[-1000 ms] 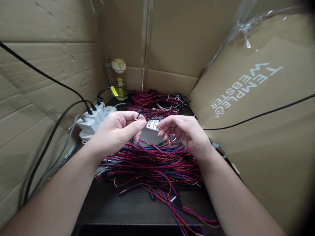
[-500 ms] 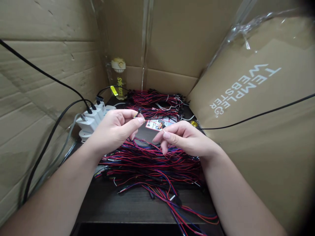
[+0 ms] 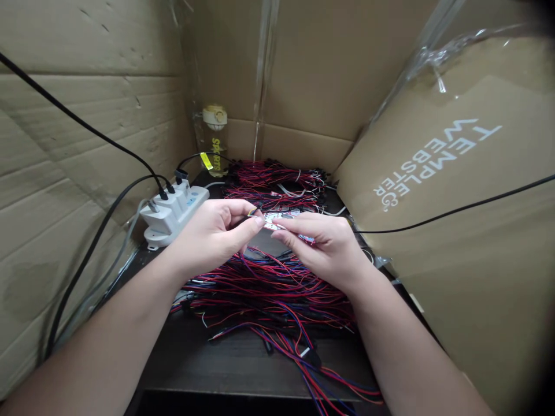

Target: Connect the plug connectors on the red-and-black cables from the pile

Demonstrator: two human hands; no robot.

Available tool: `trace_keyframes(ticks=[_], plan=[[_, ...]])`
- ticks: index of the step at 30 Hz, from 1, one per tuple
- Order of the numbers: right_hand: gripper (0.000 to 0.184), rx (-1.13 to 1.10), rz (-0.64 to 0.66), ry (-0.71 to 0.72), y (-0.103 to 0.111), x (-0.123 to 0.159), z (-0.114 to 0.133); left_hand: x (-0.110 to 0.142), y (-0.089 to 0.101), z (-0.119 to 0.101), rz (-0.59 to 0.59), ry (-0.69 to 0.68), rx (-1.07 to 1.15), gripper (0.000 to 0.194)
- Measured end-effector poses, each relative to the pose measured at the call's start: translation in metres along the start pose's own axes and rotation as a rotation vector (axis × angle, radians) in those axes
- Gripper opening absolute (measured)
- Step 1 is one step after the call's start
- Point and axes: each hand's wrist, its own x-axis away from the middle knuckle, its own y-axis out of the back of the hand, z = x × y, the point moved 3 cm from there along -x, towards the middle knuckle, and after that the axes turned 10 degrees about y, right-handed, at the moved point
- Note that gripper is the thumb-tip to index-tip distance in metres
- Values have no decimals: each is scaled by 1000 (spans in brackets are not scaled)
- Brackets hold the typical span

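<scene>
My left hand [image 3: 212,234] pinches the small black end of a thin wire between thumb and forefinger at about the middle of the view. My right hand [image 3: 323,242] is raised right beside it, its fingertips pinched together at the same wire end, nearly touching the left fingers. Both hands hover above a loose heap of red, blue and black wires [image 3: 269,289] on a dark table [image 3: 234,364]. A small printed card [image 3: 277,218] lies just behind the fingertips, partly hidden.
A white power strip [image 3: 171,212] with black plugs sits at the left. Bundled red wires [image 3: 273,173] lie at the back, by a clear bottle with a yellow cap [image 3: 214,136]. Cardboard walls [image 3: 455,190] close in on three sides; black cables cross them.
My right hand dropped to the wire heap half a second ago, then rose back to meet the left fingertips. The left hand held its wire end nearly still.
</scene>
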Motion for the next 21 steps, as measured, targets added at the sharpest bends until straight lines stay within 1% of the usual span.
trace_keyframes(ticks=[2, 5, 7, 12, 21], plan=[[23, 107, 37, 85, -1, -1, 6, 0, -2, -1, 5, -11, 2, 24], [24, 175, 52, 127, -3, -2, 11, 0, -5, -3, 4, -24, 14, 21], [25, 177, 55, 134, -4, -4, 14, 0, -6, -4, 15, -21, 30, 21], [28, 147, 13, 157, -5, -5, 17, 0, -9, -2, 44, -9, 54, 23], [30, 128, 39, 173, -4, -6, 20, 1, -10, -7, 88, 1, 131, 14]])
